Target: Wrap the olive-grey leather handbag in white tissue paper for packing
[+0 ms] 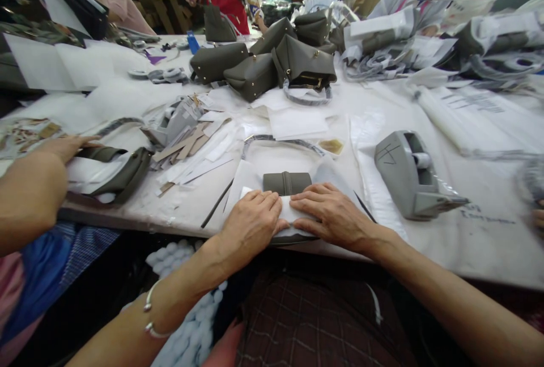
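A grey-brown handbag [287, 182] lies at the table's near edge in front of me, largely covered by a white packing sheet [285, 211]. Its plastic-wrapped handle [283, 139] arches away from me on the tabletop. My left hand [254, 215] holds the sheet from the left, fingers together on top and thumb at the near side. From the right, my right hand [329, 211] holds the same sheet, its fingertips close to those of the left. Both hands are closed over the sheet, which hides most of the bag beneath.
A grey tape dispenser [402, 177] stands at the right; another dispenser [176, 120] is at the left by cardboard strips [191, 143]. A co-worker's arm [34, 186] reaches to another bag [127, 177]. Several handbags [255, 72] are piled ahead, with people beyond.
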